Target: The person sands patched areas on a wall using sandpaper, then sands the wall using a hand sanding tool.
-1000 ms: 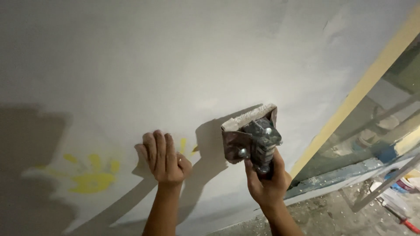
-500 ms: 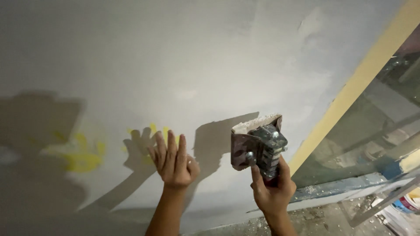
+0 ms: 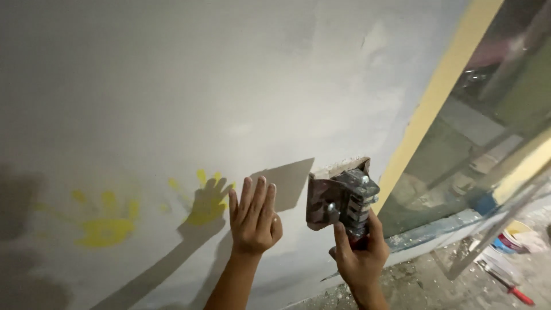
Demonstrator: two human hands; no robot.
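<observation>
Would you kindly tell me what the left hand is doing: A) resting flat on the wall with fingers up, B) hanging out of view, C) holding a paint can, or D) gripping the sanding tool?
A: the left hand lies open against the wall, fingers pointing up, while the right hand holds the sanding tool.

A matt, pale grey plastered wall (image 3: 189,97) is seen, mostly smooth, with faint filler patches and dull yellow paint handprints (image 3: 106,227). The sanding block (image 3: 340,195) is made up of a dusty, worn metal plate and a clamp with bright metal bolts; a rough, whitish abrasive edge is shown at its top. The floor (image 3: 425,281) is rough and strewn with gritty debris. The door frame (image 3: 442,86) is coated in flat yellow paint.
</observation>
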